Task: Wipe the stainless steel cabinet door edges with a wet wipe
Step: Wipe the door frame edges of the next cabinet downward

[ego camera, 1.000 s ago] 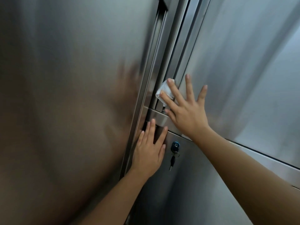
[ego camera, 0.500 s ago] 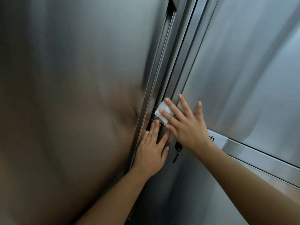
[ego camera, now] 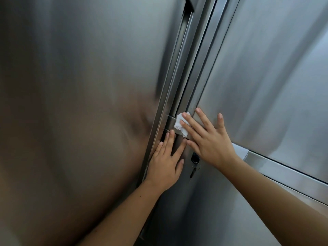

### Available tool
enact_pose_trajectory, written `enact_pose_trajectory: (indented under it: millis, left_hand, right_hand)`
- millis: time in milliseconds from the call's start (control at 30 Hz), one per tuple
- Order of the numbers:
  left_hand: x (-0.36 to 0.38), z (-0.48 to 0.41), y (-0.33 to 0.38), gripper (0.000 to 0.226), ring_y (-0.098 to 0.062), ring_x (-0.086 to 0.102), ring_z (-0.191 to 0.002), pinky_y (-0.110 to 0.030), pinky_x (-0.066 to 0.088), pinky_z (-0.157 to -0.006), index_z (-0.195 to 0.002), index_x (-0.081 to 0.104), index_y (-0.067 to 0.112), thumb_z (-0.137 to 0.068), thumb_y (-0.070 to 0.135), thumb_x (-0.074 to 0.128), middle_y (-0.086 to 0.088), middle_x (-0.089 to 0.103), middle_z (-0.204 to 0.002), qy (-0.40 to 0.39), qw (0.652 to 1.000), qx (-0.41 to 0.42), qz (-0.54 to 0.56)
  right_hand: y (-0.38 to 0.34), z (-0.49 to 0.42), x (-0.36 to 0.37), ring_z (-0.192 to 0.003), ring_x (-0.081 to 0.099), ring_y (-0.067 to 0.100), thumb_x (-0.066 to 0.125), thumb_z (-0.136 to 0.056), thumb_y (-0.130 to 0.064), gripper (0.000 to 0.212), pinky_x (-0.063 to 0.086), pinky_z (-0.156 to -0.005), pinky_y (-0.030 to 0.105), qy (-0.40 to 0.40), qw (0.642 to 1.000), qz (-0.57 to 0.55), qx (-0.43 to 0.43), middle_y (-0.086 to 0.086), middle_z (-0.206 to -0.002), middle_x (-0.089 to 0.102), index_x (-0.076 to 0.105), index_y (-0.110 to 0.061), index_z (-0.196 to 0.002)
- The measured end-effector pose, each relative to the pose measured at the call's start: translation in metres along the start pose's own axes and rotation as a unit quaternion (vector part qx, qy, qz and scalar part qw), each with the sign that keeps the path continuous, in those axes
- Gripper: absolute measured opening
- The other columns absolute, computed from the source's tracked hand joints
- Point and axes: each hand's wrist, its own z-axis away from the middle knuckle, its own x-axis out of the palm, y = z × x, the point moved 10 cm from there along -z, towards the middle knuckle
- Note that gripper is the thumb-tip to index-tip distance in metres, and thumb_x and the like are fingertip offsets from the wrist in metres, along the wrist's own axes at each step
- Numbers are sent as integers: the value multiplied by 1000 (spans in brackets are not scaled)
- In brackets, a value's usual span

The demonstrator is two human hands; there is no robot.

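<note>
Right hand (ego camera: 211, 142) presses crumpled white wipe (ego camera: 178, 124) against brushed-steel door edge (ego camera: 197, 89).

To your left, the left cabinet door (ego camera: 79, 86) fills half your view; to your right stands the upper right door (ego camera: 266, 77). The vertical door edges (ego camera: 195, 68) run between them. Your right hand (ego camera: 211, 141) lies flat on that door's lower left corner, fingers pressing the wet wipe (ego camera: 180, 126) onto the edges. Your left hand (ego camera: 166, 162) lies flat on the edges just below the wipe. The lock (ego camera: 194, 159), key in it, sits between your hands on the lower right door (ego camera: 204, 210). A horizontal rail (ego camera: 284, 171) divides upper door from lower.
</note>
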Motion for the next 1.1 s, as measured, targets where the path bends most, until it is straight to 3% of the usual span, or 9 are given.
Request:
enact_pose_trajectory:
  millis: [167, 300, 400, 500, 633, 733, 833, 967, 1100]
  left_hand:
    - [2, 0, -1, 60, -32, 23, -138, -46, 23, -106, -144, 26, 18, -89, 33, 43, -21, 20, -150, -2, 1000, 0, -2]
    - [3, 1, -1, 58, -33, 23, -138, -45, 22, -106, -144, 26, 17, -90, 35, 36, -22, 21, -150, -3, 1000, -1, -7]
    - [2, 0, -1, 61, -33, 23, -138, -46, 22, -106, -145, 27, 17, -88, 33, 44, -21, 20, -150, 2, 1000, 1, -2]
    - [2, 1, -1, 61, -33, 24, -138, -45, 25, -106, -144, 26, 17, -89, 32, 44, -21, 18, -150, 0, 1000, 2, 10]
    - [3, 1, -2, 56, -32, 22, -138, -44, 25, -107, -144, 22, 18, -92, 35, 31, -20, 14, -151, -19, 1000, -1, 11]
    - [1, 2, -1, 56, -32, 18, -140, -43, 23, -108, -145, 18, 18, -93, 35, 25, -19, 10, -152, -30, 999, -4, 13]
    - [-8, -2, 1, 57, -32, 15, -140, -44, 22, -109, -146, 16, 17, -92, 34, 26, -18, 10, -152, -18, 999, -14, 27]
    - [-30, -23, 16, 55, -36, 17, -139, -54, 15, -105, -145, 22, 16, -92, 32, 29, -22, 16, -151, 21, 1000, -1, 23]
    - [-41, -43, 16, 54, -35, 6, -141, -50, 9, -109, -145, 18, 20, -93, 34, 23, -20, 8, -152, 28, 999, -11, 35]
  right_hand:
    - [9, 5, -16, -139, 21, 29, 26, -95, -41, 55, 0, -106, 54, 63, 996, -61, 14, 1, -151, 20, 27, -19, -146]
    - [29, -1, -23, -141, 13, 29, 28, -97, -38, 54, -14, -107, 52, 82, 991, -90, 58, 3, -152, 18, 26, -17, -147]
    - [38, -8, -17, -138, 17, 34, 27, -97, -39, 55, -15, -106, 53, 43, 995, -64, 64, 5, -152, 24, 29, -16, -146]
    - [25, -4, -6, -140, 7, 32, 31, -95, -48, 59, -13, -106, 53, -7, 997, -58, 43, 5, -154, 16, 22, -22, -148]
    - [10, 1, -4, -140, 20, 28, 45, -90, -54, 63, 4, -107, 53, -38, 999, -39, 6, 6, -153, 21, 27, -30, -145]
    - [22, -6, 0, -142, -1, 30, 30, -94, -56, 62, -12, -107, 55, -64, 998, -17, -20, 5, -154, -1, 6, -33, -147]
    - [62, -29, -2, -137, -21, 30, 16, -94, -55, 59, -34, -97, 51, -73, 996, -38, 31, 3, -154, -13, -5, -35, -145]
    - [85, -50, -7, -135, -25, 29, 9, -91, -56, 61, -36, -95, 50, -81, 994, -51, 57, 4, -156, -11, 0, -33, -147]
    - [62, -32, 1, -134, -31, 31, 11, -92, -61, 64, -35, -95, 54, -96, 993, -62, 22, 4, -151, -25, -13, -34, -145]
